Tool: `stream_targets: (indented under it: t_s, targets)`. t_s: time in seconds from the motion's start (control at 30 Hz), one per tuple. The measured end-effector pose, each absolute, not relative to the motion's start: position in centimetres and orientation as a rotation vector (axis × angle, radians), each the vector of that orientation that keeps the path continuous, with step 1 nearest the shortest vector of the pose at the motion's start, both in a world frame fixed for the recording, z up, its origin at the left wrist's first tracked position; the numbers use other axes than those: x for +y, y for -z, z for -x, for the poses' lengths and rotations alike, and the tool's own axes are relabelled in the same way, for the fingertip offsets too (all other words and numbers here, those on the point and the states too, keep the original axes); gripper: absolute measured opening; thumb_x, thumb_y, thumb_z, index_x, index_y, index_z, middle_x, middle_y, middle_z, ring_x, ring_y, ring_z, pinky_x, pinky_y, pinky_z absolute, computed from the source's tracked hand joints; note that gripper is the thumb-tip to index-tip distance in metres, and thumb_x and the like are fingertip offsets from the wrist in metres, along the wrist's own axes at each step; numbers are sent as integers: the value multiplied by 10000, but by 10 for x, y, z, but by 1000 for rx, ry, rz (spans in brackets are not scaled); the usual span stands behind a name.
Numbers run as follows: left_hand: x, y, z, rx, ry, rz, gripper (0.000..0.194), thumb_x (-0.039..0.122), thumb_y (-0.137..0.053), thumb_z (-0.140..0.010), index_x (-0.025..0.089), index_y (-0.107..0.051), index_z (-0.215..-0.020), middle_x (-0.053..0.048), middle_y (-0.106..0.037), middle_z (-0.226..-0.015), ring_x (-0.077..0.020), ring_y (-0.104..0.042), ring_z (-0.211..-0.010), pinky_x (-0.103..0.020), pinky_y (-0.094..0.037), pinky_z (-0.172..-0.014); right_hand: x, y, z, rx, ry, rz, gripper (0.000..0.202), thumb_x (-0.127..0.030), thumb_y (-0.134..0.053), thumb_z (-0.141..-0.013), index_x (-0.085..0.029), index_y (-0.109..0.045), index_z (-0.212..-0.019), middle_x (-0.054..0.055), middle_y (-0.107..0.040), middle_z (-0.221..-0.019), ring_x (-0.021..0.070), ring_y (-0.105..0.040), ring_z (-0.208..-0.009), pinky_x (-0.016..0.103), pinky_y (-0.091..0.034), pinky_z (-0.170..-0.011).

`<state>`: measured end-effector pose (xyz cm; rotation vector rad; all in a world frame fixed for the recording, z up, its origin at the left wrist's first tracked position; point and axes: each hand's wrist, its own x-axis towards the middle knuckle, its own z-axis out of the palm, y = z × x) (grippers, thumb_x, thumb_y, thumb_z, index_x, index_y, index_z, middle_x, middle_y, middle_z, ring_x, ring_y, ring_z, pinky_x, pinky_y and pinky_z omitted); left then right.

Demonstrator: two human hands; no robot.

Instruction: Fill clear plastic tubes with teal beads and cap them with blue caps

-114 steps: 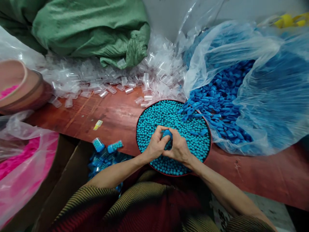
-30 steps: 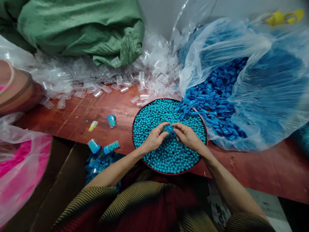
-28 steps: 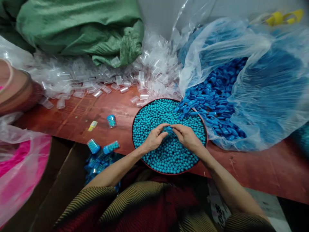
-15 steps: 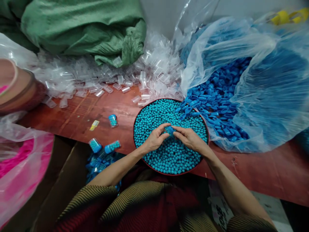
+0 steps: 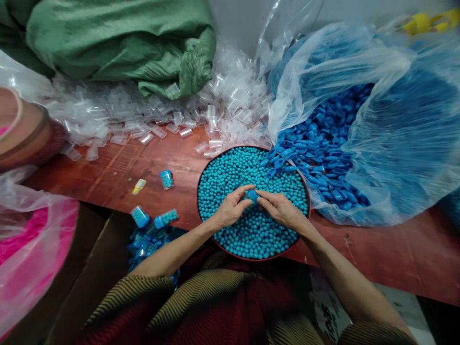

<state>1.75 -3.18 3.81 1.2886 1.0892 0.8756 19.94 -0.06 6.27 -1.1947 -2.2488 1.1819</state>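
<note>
Here, our left hand (image 5: pixel 230 208) and right hand (image 5: pixel 281 207), fingers clamped on small blue-capped container (image 5: pixel 252 195), clear-walled, glossy; held tilted above round tub (image 5: pixel 308 211) of smooth turquoise beads (image 5: pixel 251 237).

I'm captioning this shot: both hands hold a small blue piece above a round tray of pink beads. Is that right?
Not quite: the beads in the round tray are turquoise, not pink, as the head view shows. The rest stands: the left hand and right hand hold a small blue piece above them.
</note>
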Motion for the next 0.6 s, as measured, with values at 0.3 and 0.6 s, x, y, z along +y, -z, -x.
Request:
stream_targets:
  t_s: [0.3,0.6]
  targets:
    - [-38,-40,-28,1146,-1010,-1292,268,217,-540,-777,176,-531,-1041,-13,-602,-905,-146,-557,-844,-281,-445,-823,-8,-59,-196,-2377,-918,1148,318,-313,-397,-916,-172,-670,-993,72,-697,-803,167,-609,-679,246,-417,-620]
    - [-40,-43,-28,1117,-944,-1191,265,248,-521,-794,194,-461,-1046,55,-457,-702,-82,-412,-581,-217,-376,-584,11,-62,-203,-2350,-1291,1072,335,-356,-416,-907,-171,-683,-990,-29,-564,-607,104,-448,-526,211,-356,-517]
